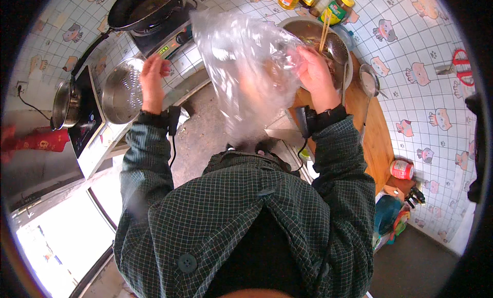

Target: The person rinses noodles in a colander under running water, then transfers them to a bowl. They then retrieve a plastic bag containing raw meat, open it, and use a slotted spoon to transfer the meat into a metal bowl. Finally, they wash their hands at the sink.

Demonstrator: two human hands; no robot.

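A clear plastic bag point(231, 66), blurred by motion, hangs over the gap between the counters. My right hand point(317, 76) grips its right edge between thumb and fingers. Apart from the bag, my left hand point(152, 84) is raised with its fingers curled in, and nothing shows in it. Close beside the left hand is a stainless steel basin point(115, 101) with a perforated surface. Just past my right hand stands a large metal basin point(348, 76) of food. Wooden chopsticks point(324, 32) and a steel ladle point(337, 49) rest in it.
A black wok point(144, 9) sits on a gas stove point(165, 40). Farther left, a steel pot point(65, 109) stands by an induction cooktop point(86, 122). The wooden counter point(371, 144) holds a strainer point(369, 80) and a red-labelled jar point(401, 169). Red-handled scissors point(462, 66) hang on the wall.
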